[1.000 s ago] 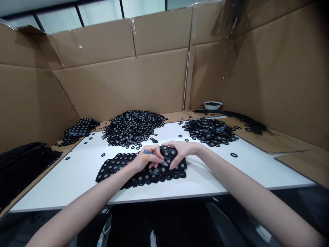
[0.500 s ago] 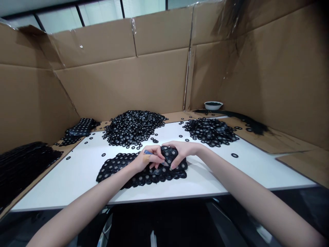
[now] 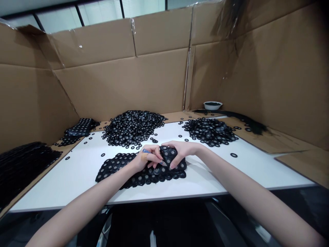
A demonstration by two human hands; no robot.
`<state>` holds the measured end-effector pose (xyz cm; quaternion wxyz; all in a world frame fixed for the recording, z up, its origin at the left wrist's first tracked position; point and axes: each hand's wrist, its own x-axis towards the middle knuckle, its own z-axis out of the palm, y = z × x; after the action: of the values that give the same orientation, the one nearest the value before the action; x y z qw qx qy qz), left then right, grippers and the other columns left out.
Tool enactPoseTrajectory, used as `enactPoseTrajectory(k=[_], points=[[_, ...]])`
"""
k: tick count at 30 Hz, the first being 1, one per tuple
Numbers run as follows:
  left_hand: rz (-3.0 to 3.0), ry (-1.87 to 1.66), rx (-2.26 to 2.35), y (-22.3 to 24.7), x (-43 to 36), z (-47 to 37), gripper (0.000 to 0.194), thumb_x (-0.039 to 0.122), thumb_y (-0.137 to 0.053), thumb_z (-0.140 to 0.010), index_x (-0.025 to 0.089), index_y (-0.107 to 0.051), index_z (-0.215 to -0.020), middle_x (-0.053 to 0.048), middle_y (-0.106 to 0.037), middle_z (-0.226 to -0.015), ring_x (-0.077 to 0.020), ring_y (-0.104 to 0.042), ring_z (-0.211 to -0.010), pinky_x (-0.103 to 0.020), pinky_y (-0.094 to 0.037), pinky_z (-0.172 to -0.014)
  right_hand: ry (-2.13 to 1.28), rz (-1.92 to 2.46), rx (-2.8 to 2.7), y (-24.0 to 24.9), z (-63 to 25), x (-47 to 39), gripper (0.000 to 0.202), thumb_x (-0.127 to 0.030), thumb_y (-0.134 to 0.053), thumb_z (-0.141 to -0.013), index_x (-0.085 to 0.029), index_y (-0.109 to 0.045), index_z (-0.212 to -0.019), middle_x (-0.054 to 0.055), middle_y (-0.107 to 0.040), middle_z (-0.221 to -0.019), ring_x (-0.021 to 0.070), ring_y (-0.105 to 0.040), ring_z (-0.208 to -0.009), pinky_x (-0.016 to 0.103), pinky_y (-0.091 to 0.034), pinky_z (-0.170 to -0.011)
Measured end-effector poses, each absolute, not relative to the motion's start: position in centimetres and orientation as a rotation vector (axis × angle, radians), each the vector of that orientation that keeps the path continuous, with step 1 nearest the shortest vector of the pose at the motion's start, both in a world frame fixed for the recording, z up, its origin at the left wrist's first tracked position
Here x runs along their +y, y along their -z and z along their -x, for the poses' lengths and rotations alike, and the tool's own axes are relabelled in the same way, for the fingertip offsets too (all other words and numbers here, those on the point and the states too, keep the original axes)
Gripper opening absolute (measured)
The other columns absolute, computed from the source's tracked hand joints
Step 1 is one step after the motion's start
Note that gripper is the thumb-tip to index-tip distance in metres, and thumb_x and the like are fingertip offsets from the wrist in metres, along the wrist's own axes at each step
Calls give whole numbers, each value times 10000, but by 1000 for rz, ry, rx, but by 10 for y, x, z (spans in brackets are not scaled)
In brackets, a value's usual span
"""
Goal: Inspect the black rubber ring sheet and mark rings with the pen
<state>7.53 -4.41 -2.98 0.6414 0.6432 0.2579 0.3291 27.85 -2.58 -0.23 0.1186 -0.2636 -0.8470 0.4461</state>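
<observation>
- At work on a flat white surface [image 3: 64,178]: a thick black mat of overlapping rings dotted with grey centres [image 3: 147,173], one in all, lies beneath both hands, its right part raised in a fold.
- The left hand [image 3: 147,159] has its fingers closed around one slim pen-like tool with a blue end [image 3: 146,151], its tip at the mat's raised fold.
- The right hand [image 3: 182,150] pinches that fold, thumb on the near face, fingers over the far edge.
- By its look, the mat should handle as light, limp and somewhat slippery, likely to sag between its rings; the folded edge, taken between thumb and fingers, seems the surest hold.
- Beyond the mat, two piles of loose black rings: one larger pile directly behind it [image 3: 131,127], one smaller pile to its right [image 3: 209,132]; the rings are too many to count.
- Well left of the mat, one stack of dark layered sheets [image 3: 25,168]; farther back on that side, one small dotted black bundle [image 3: 81,128].
- Far right beyond the mat: one white bowl with dark contents [image 3: 212,107] and one bundle of dark strands [image 3: 254,127].
</observation>
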Motion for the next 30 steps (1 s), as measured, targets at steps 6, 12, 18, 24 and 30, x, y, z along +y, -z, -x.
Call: enactPoseTrajectory(k=[6, 12, 18, 24, 30], points=[[-1463, -704, 554, 27, -44, -75, 51, 86, -582, -569, 104, -539, -552, 31, -509, -375, -42, -359, -274, -142, -169, -298, -1327, 753, -2465, 1, -278, -27, 487, -352, -775, -523, -165, -572, -924, -10, -584, -937, 172, -534, -871, 264, -415, -787], [-1455, -724, 568, 27, -45, -74, 47, 79, -583, -562, 102, -542, -554, 34, -509, -372, -35, -337, -272, -143, -158, -300, -1318, 772, -2471, 0, -278, -28, 486, -346, -773, -533, -167, -572, -938, -12, -584, -940, 166, -529, -865, 256, -409, -781], [-1464, -789, 602, 29, -44, -74, 60, 81, -601, -564, 103, -545, -566, 38, -509, -389, -38, -363, -278, -137, -170, -295, -1301, 773, -2477, 1, -278, -27, 508, -352, -776, -529, -174, -573, -959, -12, -584, -955, 170, -524, -874, 257, -407, -783], [-1459, -852, 639, 27, -44, -73, 71, 89, -606, -573, 107, -537, -575, 31, -531, -425, -50, -408, -303, -141, -188, -298, -1324, 782, -2485, -1, -281, -27, 513, -365, -775, -520, -174, -571, -950, -12, -577, -928, 167, -522, -857, 250, -416, -771], [-1501, -967, 695, 23, -41, -73, 87, 102, -604, -582, 114, -518, -571, 34, -548, -469, -44, -430, -342, -137, -208, -308, -1351, 798, -2503, -2, -287, -26, 579, -352, -779, -515, -192, -563, -1028, -12, -571, -961, 174, -519, -886, 255, -418, -782]])
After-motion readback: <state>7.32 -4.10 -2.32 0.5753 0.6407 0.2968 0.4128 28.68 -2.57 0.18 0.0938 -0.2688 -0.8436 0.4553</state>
